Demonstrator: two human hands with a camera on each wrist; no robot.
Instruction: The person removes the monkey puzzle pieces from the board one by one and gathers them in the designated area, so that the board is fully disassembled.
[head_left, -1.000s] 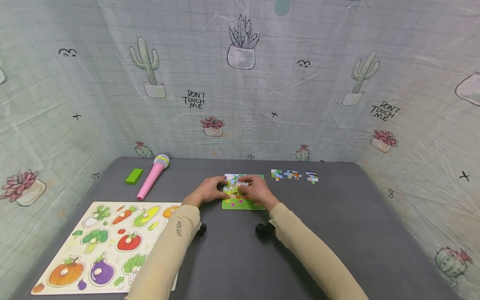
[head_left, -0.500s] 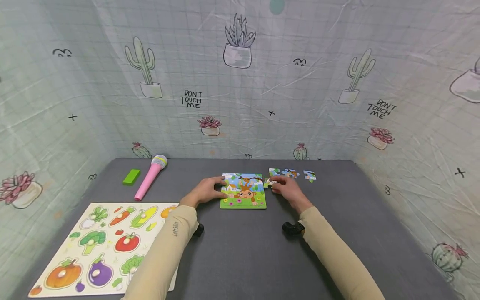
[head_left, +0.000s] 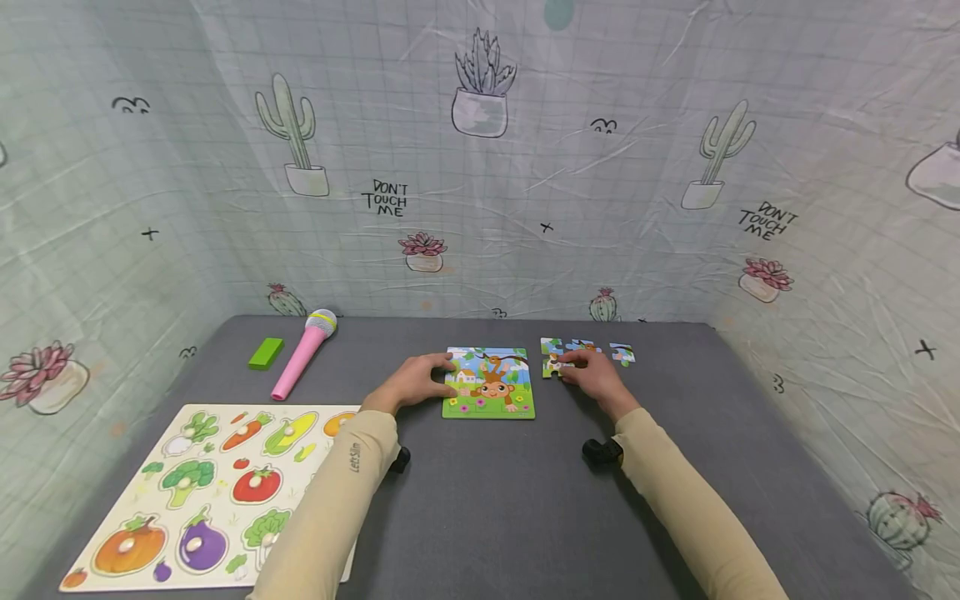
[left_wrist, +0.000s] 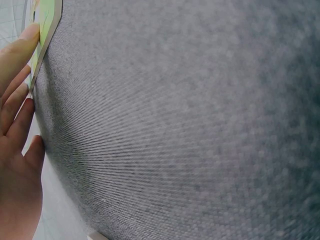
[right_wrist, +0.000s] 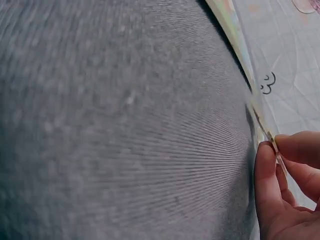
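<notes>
A square jigsaw puzzle (head_left: 487, 379) with a monkey picture lies on the grey table. At its left edge rests my left hand (head_left: 412, 382), thumb and fingers touching the side; the left wrist view has this hand (left_wrist: 17, 130) with fairly straight fingers along the board. Right of the puzzle, my right hand (head_left: 596, 379) pinches a small jigsaw piece (head_left: 551, 365). Thumb and forefinger of the right hand (right_wrist: 290, 180) hold this thin piece in the right wrist view. Just behind it lie two loose pieces (head_left: 551, 344), one partly hidden by the fingers, and another loose piece (head_left: 622, 353) is farther right.
A white vegetable peg board (head_left: 225, 500) covers the near left, partly under the left forearm. Behind it lie a pink toy microphone (head_left: 303, 354) and a green block (head_left: 266, 353). A patterned cloth (head_left: 480, 208) hangs around the table (head_left: 480, 517).
My right hand has moved right, from over the puzzle to the loose pieces, with a jigsaw piece at its fingertips. The left hand stays at the puzzle's left edge.
</notes>
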